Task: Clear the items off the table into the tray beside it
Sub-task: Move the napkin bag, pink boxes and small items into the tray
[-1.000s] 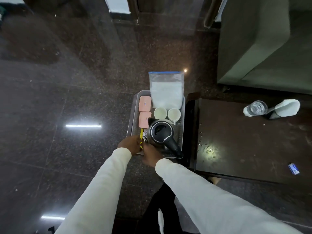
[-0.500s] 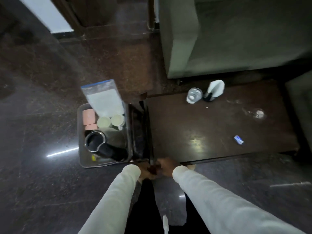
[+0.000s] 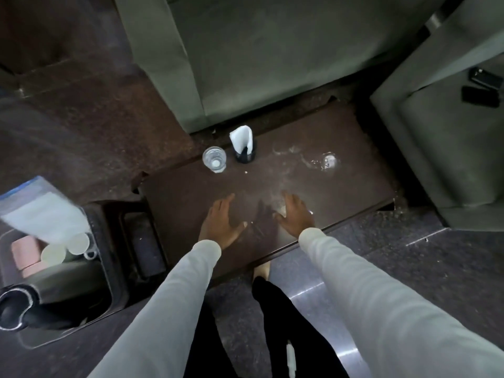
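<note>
Dark stone floor surrounds the low brown desk. Beside it on the left, the tray already holds a kettle, cups, pink items and a plastic bag. On the desk a glass and a napkin holder remain. The left hand and right hand are spread open and empty over the desk, so I judge the task is mostly done.

Single head view, looking steeply down at table, close.
</note>
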